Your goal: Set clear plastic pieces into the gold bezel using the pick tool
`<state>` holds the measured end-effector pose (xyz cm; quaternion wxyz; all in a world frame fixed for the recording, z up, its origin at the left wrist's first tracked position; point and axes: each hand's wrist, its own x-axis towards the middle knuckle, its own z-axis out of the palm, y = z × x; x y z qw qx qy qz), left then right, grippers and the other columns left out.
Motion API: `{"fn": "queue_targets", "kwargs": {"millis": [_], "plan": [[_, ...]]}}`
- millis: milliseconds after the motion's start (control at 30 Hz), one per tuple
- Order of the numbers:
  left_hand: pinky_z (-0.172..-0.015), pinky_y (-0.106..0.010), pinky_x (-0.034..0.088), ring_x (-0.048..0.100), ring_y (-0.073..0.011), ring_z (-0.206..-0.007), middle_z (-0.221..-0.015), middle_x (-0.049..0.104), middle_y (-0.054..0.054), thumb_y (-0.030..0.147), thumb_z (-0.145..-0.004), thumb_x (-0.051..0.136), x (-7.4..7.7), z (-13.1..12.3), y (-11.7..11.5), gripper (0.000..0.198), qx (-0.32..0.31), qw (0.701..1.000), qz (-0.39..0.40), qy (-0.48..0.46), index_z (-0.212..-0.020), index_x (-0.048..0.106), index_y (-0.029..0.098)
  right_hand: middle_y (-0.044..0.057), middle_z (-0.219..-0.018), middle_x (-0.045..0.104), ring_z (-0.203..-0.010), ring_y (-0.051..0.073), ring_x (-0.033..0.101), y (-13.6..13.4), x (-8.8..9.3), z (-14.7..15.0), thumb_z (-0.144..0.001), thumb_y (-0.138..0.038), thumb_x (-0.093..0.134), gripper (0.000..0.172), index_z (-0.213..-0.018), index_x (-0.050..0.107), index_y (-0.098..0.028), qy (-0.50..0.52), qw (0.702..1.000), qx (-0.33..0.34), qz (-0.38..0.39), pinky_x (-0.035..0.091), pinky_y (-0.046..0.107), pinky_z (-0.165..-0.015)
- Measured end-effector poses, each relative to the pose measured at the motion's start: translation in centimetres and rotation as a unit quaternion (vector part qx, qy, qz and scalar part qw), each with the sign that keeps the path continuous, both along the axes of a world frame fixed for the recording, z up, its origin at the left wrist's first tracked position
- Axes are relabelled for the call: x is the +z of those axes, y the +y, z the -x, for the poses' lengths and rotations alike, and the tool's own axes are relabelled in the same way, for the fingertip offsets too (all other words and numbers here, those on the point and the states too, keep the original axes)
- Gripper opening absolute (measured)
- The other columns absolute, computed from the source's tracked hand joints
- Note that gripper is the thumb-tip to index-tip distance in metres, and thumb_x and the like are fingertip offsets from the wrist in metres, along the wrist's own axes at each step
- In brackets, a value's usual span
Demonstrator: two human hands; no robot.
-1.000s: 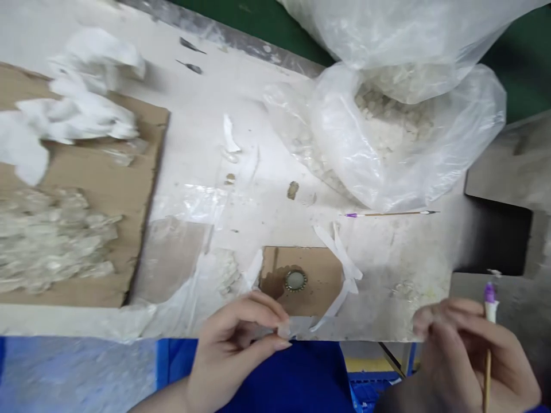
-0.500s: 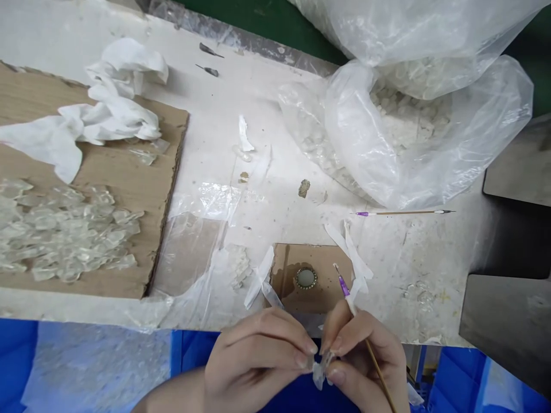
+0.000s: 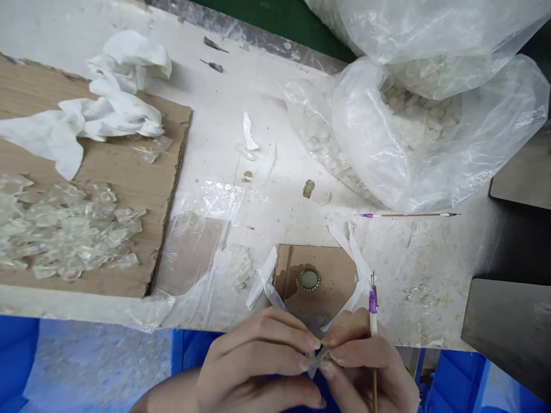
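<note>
My left hand (image 3: 258, 361) and my right hand (image 3: 365, 361) meet below the table's front edge, fingertips closed on a small translucent piece (image 3: 315, 362) between them. Its shape is mostly hidden by the fingers. Held along with it in my right hand is a thin wooden stick tool (image 3: 373, 318) with a white wrap, a purple hub and a fine dark tip pointing away from me. Just beyond the hands, a small round plate with a beaded rim (image 3: 309, 280) lies on a stained cardboard piece (image 3: 336, 269), which has white strips at its sides.
A heap of clear pieces (image 3: 81, 229) and a crumpled white cloth (image 3: 116, 109) lie on the left cardboard sheet (image 3: 124, 163). Plastic bags (image 3: 365, 126) of pieces stand at back right. Another purple-ended stick (image 3: 408, 215) lies before them. Blue bins (image 3: 189, 350) sit below the table edge.
The stick tool in my right hand has swung from leaning left to nearly straight ahead. My fingers have shifted on the translucent piece. The view has moved slightly.
</note>
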<state>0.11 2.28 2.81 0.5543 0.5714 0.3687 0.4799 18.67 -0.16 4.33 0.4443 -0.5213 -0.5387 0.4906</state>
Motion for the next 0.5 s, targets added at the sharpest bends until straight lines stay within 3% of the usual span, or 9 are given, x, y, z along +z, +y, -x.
{"fn": "queue_targets", "kwargs": {"millis": [67, 167, 333, 500], "plan": [[-0.058, -0.028, 0.069, 0.081, -0.0235, -0.064, -0.079, 0.084, -0.008, 0.016, -0.082, 0.087, 0.04, -0.38, 0.2, 0.019, 0.027, 0.999, 0.032, -0.022, -0.095, 0.075, 0.024, 0.003, -0.084, 0.072, -0.065, 0.017, 0.068, 0.24, -0.26, 0.05, -0.08, -0.001, 0.071, 0.034, -0.103, 0.07, -0.026, 0.003, 0.999, 0.013, -0.033, 0.06, 0.027, -0.055], [-0.056, -0.026, 0.068, 0.081, -0.0227, -0.064, -0.077, 0.083, -0.006, 0.014, -0.081, 0.087, -0.04, -0.55, 0.07, 0.018, 0.029, 0.996, 0.063, -0.052, -0.088, 0.074, 0.024, 0.005, -0.083, 0.073, -0.067, 0.018, 0.069, 0.75, -0.46, 0.05, -0.087, -0.005, 0.07, 0.026, -0.104, 0.071, -0.024, 0.013, 0.998, 0.024, -0.048, 0.062, 0.029, -0.058], [-0.057, -0.026, 0.067, 0.08, -0.0223, -0.065, -0.086, 0.083, -0.008, 0.017, -0.081, 0.087, -0.21, -0.4, 0.23, 0.032, -0.011, 0.997, 0.048, -0.051, -0.108, 0.074, 0.029, 0.003, -0.079, 0.068, -0.065, 0.016, 0.066, 1.0, -0.58, 0.26, -0.096, -0.022, 0.069, 0.008, -0.102, 0.069, -0.027, 0.096, 0.995, 0.033, 0.011, 0.057, 0.026, -0.054], [-0.058, -0.029, 0.064, 0.076, -0.022, -0.063, -0.08, 0.081, -0.009, 0.024, -0.088, 0.081, -0.13, -0.81, 0.97, 0.039, -0.004, 1.0, -0.014, -0.012, -0.125, 0.072, 0.028, -0.001, -0.074, 0.057, -0.058, 0.013, 0.055, 0.55, -0.67, 0.58, -0.098, -0.034, 0.067, 0.005, -0.101, 0.065, -0.03, 0.196, 0.975, 0.032, 0.101, 0.046, 0.021, -0.05]]}}
